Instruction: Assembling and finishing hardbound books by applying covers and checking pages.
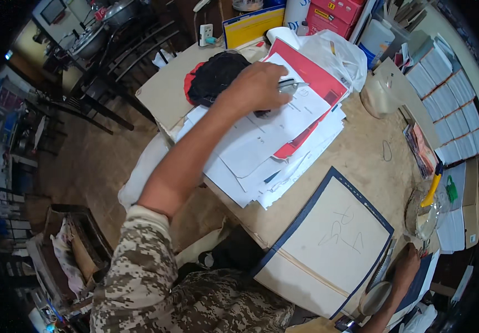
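My left hand [261,87] is closed on a small shiny metal tool [288,85], over a stack of white papers [250,145]. Its exact kind is hard to make out. A red folder [317,75] sticks out from among the sheets. Beside my left wrist lies a black cloth bundle [214,77] with a red edge. At the right side of the table, my right hand [407,269] has its fingers drawn together near a clear container [423,213] with a yellow-handled tool [432,186]. Whatever those fingers hold is too small to tell. A dark-edged board [333,238] with pencil marks lies between my arms.
A white plastic bag [339,55] and a translucent tub [381,97] stand toward the back. Bundled paper stacks [444,89] line the right side. A round lid-like thing [375,298] lies by my right forearm. Chairs [123,66] stand at the far left.
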`<act>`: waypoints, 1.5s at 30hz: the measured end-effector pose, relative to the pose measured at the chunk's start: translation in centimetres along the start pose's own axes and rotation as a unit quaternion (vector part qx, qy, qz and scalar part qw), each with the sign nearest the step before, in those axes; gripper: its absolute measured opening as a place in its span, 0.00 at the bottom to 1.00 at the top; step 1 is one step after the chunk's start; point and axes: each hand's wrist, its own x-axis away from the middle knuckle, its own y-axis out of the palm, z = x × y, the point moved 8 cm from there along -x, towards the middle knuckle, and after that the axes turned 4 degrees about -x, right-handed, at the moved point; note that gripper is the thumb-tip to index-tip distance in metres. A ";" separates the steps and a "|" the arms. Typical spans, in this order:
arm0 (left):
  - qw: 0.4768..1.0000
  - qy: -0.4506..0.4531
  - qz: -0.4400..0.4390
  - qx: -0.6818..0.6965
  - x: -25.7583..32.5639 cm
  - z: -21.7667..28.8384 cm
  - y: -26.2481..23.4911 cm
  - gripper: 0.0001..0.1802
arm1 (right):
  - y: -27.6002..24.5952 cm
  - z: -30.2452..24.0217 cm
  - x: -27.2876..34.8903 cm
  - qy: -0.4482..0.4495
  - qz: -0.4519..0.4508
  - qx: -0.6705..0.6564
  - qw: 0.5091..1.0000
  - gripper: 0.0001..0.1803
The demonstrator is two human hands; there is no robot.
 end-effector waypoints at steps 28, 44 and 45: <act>0.982 -0.014 -0.004 0.189 -1.7 -7.0 0.0 0.32 | -0.7 0.1 -1.0 -0.008 0.047 0.012 0.999 0.08; 0.963 0.238 0.006 0.124 10.5 2.2 -0.1 0.34 | -1.0 -1.1 -0.7 -0.010 0.066 0.041 0.997 0.09; 0.967 0.227 0.005 0.119 10.8 2.0 0.2 0.33 | -0.8 -0.7 -0.8 -0.003 0.062 0.040 0.997 0.09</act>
